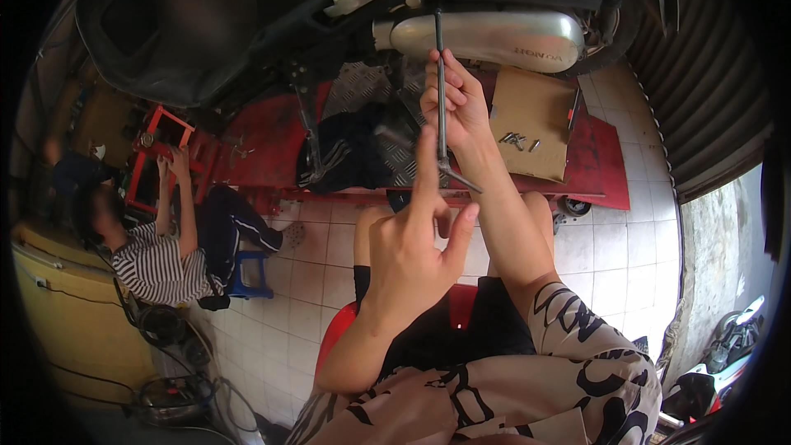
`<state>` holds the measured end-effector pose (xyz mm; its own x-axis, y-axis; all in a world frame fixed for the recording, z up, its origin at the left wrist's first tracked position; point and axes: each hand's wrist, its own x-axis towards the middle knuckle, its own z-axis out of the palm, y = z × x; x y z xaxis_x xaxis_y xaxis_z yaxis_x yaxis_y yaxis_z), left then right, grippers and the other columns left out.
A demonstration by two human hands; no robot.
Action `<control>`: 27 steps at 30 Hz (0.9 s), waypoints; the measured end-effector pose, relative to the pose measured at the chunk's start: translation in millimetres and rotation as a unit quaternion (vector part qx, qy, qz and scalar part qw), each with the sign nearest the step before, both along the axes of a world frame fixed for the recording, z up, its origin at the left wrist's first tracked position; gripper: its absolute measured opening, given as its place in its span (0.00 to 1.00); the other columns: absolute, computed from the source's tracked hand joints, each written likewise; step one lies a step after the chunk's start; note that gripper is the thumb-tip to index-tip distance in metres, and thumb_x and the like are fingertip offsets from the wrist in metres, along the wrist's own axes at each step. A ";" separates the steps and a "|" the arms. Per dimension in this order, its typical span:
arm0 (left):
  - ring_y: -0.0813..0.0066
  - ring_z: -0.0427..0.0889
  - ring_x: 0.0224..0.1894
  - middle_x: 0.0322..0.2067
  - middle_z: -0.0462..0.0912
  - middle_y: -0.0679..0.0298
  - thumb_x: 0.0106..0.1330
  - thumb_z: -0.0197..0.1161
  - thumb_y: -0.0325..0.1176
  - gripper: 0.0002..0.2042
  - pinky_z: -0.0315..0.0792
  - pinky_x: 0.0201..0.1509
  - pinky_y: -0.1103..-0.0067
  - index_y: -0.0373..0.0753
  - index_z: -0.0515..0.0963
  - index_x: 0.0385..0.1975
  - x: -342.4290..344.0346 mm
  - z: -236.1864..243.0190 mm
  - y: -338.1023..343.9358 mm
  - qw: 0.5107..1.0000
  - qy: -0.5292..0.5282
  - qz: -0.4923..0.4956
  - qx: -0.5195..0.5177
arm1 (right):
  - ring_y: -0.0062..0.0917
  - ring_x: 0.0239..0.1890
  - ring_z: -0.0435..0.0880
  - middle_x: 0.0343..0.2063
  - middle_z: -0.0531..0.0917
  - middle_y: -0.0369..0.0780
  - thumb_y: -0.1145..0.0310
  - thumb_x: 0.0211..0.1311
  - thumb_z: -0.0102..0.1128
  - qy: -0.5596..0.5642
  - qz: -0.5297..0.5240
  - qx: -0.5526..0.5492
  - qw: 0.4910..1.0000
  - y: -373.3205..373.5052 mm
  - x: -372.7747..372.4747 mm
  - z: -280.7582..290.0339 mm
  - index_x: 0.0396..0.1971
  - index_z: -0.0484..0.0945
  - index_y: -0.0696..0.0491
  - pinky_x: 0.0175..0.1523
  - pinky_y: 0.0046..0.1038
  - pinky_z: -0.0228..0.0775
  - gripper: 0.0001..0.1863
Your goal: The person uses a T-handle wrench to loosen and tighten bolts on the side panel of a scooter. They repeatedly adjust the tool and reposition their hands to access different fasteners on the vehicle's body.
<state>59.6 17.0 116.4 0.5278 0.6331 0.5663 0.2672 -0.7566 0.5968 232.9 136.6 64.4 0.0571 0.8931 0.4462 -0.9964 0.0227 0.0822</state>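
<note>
A T-handle wrench (442, 124) with a long dark shaft runs up to the silver side cover (486, 37) of a scooter; I cannot tell whether its far tip sits on a bolt. The fingers of my right hand (456, 99) are closed around the shaft at its upper part. Lower down, my left hand (412, 247) is beside the wrench's crossbar, its index finger stretched out and its thumb apart. That finger is slightly blurred, and nothing shows in the hand.
Several small metal bolts (519, 140) lie on a sheet of cardboard (535, 107) over the red lift platform (606, 156). Dark cloth (350, 148) lies beneath the scooter. On the left, a person in a striped top (169, 268) works at a red frame (152, 156).
</note>
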 end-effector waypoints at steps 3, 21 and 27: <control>0.74 0.72 0.13 0.12 0.72 0.65 0.59 0.64 0.30 0.34 0.66 0.21 0.78 0.22 0.58 0.63 -11.2 -0.7 -1.2 0.995 -0.013 0.083 -0.045 | 0.08 0.10 0.57 0.14 0.64 0.28 0.71 0.72 0.46 0.024 0.002 -0.003 1.000 -3.2 3.5 0.1 0.38 0.71 0.63 0.16 0.13 0.48 0.09; 0.80 0.71 0.13 0.12 0.74 0.62 0.62 0.59 0.23 0.32 0.66 0.19 0.82 0.26 0.55 0.65 -3.9 -22.8 -1.9 0.993 0.015 0.117 0.026 | 0.08 0.10 0.58 0.13 0.65 0.28 0.72 0.71 0.48 0.020 -0.009 -0.020 1.000 -4.8 4.7 2.3 0.39 0.71 0.63 0.16 0.12 0.50 0.08; 0.74 0.74 0.12 0.12 0.74 0.58 0.62 0.62 0.29 0.21 0.65 0.21 0.78 0.25 0.71 0.53 10.9 -31.4 -12.8 0.991 0.129 0.004 0.014 | 0.08 0.10 0.58 0.13 0.65 0.27 0.72 0.70 0.48 0.026 0.005 -0.007 1.000 -2.5 7.4 -2.5 0.39 0.71 0.63 0.16 0.12 0.50 0.08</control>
<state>70.5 4.2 84.9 0.6524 0.6241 0.4299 0.4150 -0.7689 0.4864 240.4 134.1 61.9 0.0708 0.8997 0.4307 -0.9908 0.0136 0.1345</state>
